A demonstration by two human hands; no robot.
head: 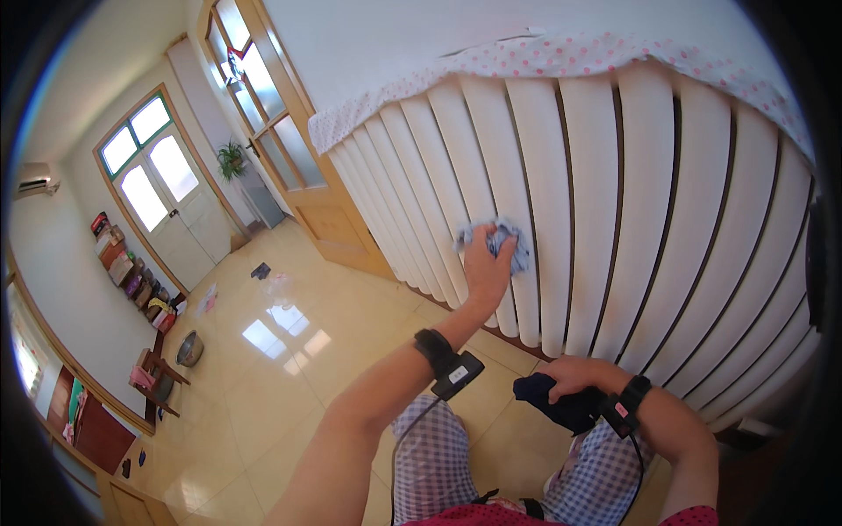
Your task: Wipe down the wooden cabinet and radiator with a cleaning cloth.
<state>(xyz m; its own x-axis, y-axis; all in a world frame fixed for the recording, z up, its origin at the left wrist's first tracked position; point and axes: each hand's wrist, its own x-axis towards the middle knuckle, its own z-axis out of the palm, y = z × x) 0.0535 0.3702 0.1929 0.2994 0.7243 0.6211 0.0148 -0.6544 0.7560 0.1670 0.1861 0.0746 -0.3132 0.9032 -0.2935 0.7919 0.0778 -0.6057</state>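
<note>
A white column radiator [592, 217] fills the right of the head view, with a pink-dotted cloth [559, 56] along its top. My left hand [488, 263] presses a crumpled blue-grey rag [514, 246] against the front of one radiator column. Lower down, close to the radiator's bottom edge, my right hand [579, 376] grips a dark navy cloth [543, 398] above my knee. Both wrists wear black straps with small boxes and cables. Faint brownish marks show on some columns.
Beside the radiator's far end stands a wooden door with glass panes [342, 220]. Across the tiled floor [263, 394] are a metal basin [190, 348], a wooden chair [158, 381], stacked boxes [125, 269] and a dark cloth item [260, 270]. A potted plant [231, 161] stands near the double doors [172, 197].
</note>
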